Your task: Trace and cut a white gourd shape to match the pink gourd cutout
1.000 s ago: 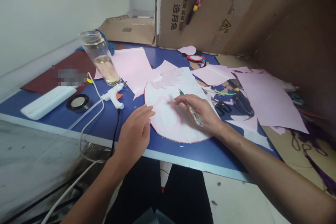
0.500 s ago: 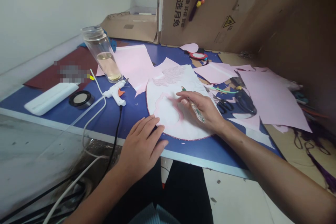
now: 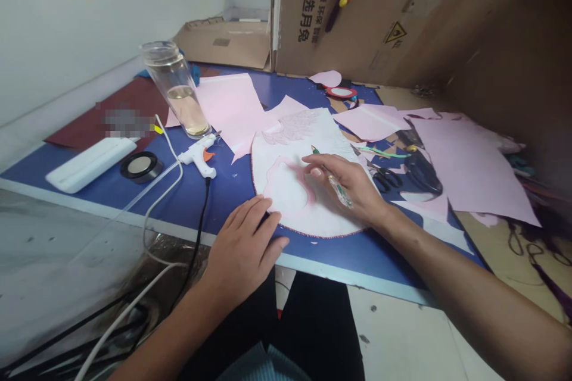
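Observation:
A white fan-shaped piece [image 3: 308, 149] with a pink cut-out shape [image 3: 288, 187] laid on it rests on the blue table [image 3: 223, 190]. My right hand [image 3: 351, 187] lies on the piece, fingertips pressing the pink shape, and holds a clear pen with a green tip [image 3: 333, 178] between its fingers. My left hand [image 3: 243, 247] lies flat with fingers stretched out at the table's near edge, its fingertips touching the lower left rim of the white piece.
A white glue gun [image 3: 199, 156] with a black cord lies left of the piece, beside a glass bottle [image 3: 176, 89], a black round tin [image 3: 140, 166] and a white bar [image 3: 89, 161]. Pink paper sheets [image 3: 465, 166], black scissors [image 3: 386, 178] and cardboard boxes [image 3: 379, 18] fill the right and back.
My left hand slid back from the white piece's left side to the near table edge and flattened. The right hand kept pressing the pink shape with the pen in it.

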### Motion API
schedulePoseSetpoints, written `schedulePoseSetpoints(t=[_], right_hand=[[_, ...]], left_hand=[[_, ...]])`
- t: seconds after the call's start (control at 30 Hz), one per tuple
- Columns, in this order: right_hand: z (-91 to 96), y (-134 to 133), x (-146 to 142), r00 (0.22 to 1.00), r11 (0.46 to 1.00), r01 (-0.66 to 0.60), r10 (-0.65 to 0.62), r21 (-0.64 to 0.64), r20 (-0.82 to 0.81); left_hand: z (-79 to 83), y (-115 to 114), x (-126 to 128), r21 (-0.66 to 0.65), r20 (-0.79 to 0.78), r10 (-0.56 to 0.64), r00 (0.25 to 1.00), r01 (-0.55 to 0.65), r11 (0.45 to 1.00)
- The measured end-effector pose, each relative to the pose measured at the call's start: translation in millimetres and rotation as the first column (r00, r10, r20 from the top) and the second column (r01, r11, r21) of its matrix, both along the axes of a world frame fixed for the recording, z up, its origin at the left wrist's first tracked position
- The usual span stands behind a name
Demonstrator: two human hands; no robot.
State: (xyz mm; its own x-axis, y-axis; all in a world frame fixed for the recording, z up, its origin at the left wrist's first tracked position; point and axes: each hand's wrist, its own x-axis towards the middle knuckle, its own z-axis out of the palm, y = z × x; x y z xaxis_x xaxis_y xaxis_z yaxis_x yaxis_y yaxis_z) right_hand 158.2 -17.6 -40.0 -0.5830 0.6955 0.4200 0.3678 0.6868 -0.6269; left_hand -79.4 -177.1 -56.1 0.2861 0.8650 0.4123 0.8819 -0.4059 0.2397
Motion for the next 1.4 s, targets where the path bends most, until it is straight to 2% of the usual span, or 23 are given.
schedulePoseSetpoints(t=[1.07, 1.4], right_hand=[[3.2, -3.0, -1.1, 1.000, 1.000, -0.003, 0.003, 0.015, 0.001], [3.8, -3.6, -2.9, 0.991, 0.999, 0.026, -0.020, 0.045, -0.133]], left_hand=[[-2.6, -1.2, 2.1, 0.016, -0.062, 0.035, 0.997, -0.034, 0.999], [-1.7, -3.4, 5.5, 0.013, -0.068, 0.051, 0.996, -0.050, 0.999]])
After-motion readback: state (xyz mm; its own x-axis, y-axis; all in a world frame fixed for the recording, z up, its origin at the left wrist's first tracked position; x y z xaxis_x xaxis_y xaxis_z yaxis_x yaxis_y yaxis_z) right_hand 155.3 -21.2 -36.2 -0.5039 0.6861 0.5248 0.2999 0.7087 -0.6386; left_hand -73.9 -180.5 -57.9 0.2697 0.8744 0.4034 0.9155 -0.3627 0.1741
